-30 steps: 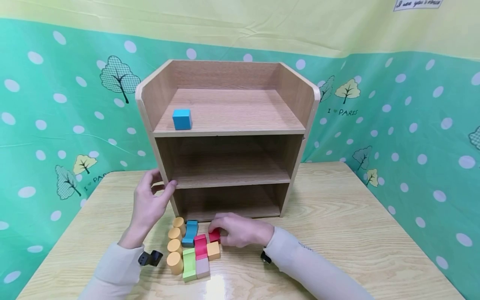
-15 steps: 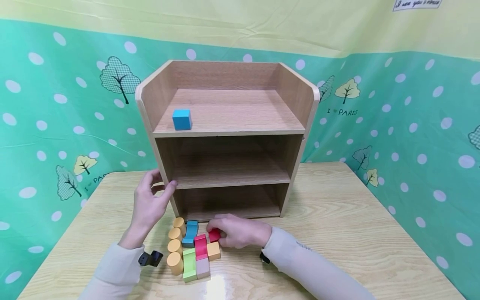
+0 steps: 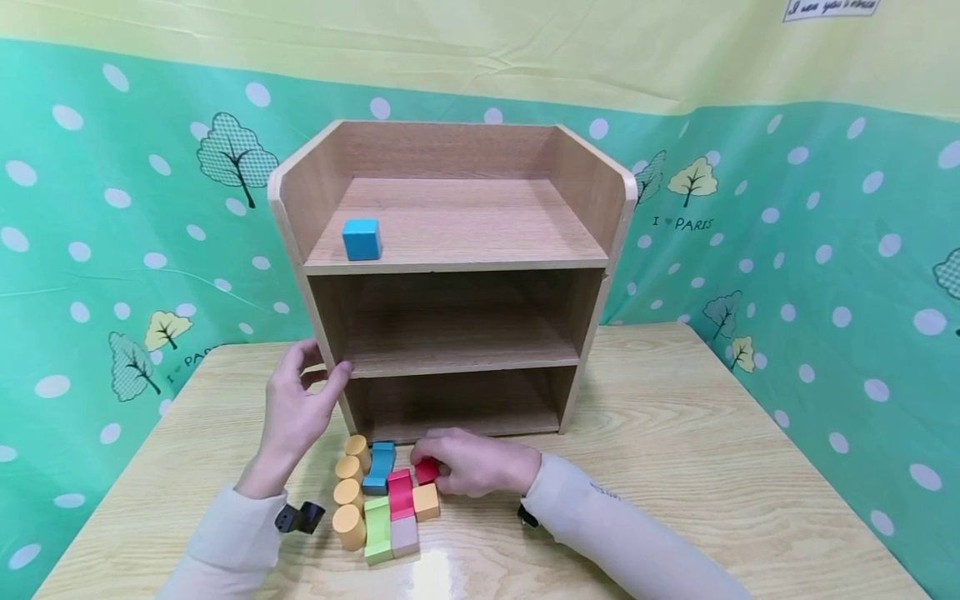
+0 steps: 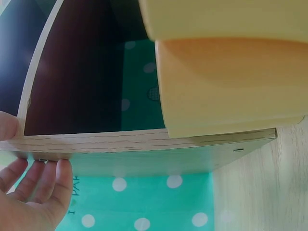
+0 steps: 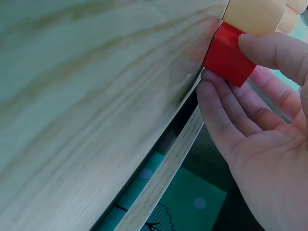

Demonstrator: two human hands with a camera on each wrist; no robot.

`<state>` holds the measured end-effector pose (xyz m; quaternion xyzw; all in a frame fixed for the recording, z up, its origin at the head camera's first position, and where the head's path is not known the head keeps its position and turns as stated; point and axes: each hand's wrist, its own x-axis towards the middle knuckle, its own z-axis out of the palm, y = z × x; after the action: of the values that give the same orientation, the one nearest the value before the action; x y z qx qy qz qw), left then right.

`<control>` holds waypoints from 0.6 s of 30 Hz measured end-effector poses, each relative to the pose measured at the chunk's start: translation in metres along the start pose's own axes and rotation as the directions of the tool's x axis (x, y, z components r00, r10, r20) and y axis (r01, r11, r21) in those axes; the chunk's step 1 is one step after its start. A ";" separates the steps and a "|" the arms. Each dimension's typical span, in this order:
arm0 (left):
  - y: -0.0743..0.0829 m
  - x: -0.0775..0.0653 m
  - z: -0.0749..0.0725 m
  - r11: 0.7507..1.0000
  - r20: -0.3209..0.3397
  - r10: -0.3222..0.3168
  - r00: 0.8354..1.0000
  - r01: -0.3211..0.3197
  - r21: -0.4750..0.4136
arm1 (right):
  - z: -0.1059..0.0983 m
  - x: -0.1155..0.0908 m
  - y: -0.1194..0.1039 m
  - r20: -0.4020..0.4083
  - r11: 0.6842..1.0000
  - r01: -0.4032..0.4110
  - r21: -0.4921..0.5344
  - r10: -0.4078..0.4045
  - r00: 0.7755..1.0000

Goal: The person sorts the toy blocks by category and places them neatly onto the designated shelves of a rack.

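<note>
Low at the left side of a small wooden shelf unit [image 3: 465,367], my left hand [image 3: 296,408] grips the side panel. In the left wrist view its thumb is at the panel's inner side and the fingers [image 4: 62,180] lie against the outer face. My right hand [image 3: 483,462] pinches a red cube [image 5: 228,53] between thumb and fingers, close to the tabletop in front of the shelf. Beside that cube are an orange cube [image 3: 426,502] and a red curved block [image 3: 401,495]. A blue cube [image 3: 362,240] sits on the top shelf, front left.
Several orange cylinders [image 3: 348,493] stand in a row before the shelf's left corner. A blue curved block [image 3: 379,467], a green curved block [image 3: 378,529] and a pale purple block [image 3: 405,535] lie alongside. Behind the wooden table [image 3: 697,450] hangs a dotted green cloth [image 3: 810,275].
My right hand's fingers have shifted slightly left around the red cube. The left hand keeps its grip on the shelf panel, and the other blocks stay in place.
</note>
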<state>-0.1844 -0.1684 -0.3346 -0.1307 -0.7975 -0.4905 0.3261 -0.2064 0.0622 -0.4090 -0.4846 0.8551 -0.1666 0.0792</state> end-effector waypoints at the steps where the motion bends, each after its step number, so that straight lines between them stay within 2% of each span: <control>1: 0.000 0.000 0.000 1.000 0.001 0.001 1.000 -0.001 -0.001 | 0.000 0.000 0.000 -0.001 1.000 0.000 0.002 0.000 1.000; 11: 0.001 0.000 0.001 1.000 0.008 0.011 1.000 -0.011 -0.007 | -0.011 -0.005 0.003 -0.027 0.995 -0.079 0.053 0.080 0.996; 18: -0.002 -0.001 0.001 1.000 0.008 -0.004 1.000 0.004 -0.008 | -0.020 -0.011 0.003 -0.046 0.997 -0.059 0.053 0.061 0.997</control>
<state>-0.1846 -0.1680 -0.3370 -0.1325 -0.7970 -0.4940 0.3213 -0.2089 0.0773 -0.3918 -0.4523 0.8664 -0.1976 0.0762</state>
